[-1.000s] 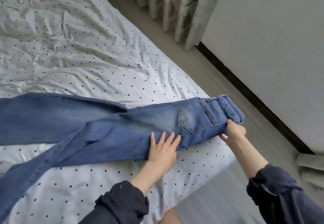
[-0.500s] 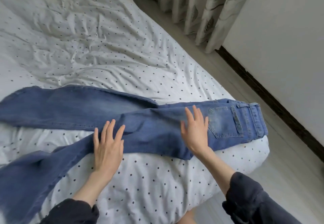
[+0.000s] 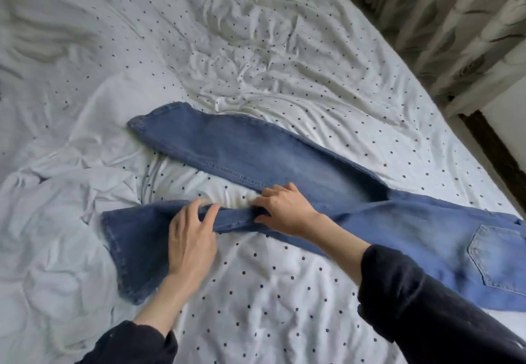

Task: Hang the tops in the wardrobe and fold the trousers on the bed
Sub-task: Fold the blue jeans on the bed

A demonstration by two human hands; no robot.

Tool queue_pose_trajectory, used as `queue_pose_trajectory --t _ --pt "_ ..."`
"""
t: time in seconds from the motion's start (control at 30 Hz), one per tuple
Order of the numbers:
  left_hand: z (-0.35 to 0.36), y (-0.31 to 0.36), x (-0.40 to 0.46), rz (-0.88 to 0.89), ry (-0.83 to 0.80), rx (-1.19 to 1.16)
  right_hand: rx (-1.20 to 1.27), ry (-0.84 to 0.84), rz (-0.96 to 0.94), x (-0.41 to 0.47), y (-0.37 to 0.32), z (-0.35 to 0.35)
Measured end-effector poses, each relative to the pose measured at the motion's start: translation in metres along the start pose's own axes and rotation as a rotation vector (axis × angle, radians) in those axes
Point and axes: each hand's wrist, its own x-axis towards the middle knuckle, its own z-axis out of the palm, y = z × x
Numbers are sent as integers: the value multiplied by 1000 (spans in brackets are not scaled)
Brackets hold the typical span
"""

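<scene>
A pair of blue jeans lies across the bed, waist and back pocket at the right, its two legs spread apart toward the left. The near leg ends in a dark hem at the lower left. My left hand lies on that near leg, fingers curling over its upper edge. My right hand grips the same edge a little further right, fingers curled into the denim where the legs part. Both sleeves are dark.
The bed's white dotted sheet is rumpled, with deep creases at the back and left. Patterned curtains hang at the upper right, past the bed's edge. A dark skirting strip runs along the wall there.
Both hands have slid left along the jeans, from lying flat near the seat to taking hold of the near leg's upper edge. My view has swung left, showing both leg ends.
</scene>
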Motion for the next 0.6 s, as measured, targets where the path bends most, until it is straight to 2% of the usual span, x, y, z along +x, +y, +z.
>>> queue_pose_trajectory --t 0.13,0.2,0.4,0.57,0.6 --pt "-11 -34 26 -231 -96 -70 97 39 57 11 -9 -9" --pt "-22 -55 52 -271 -62 -43 114 95 130 18 -6 -17" --pt "-54 -66 141 -163 91 135 266 178 364 45 27 -42" --pt "-68 -54 221 -36 336 100 317 38 375 70 39 -43" --pt "-65 -50 224 -28 337 77 314 27 383 72 37 -41"
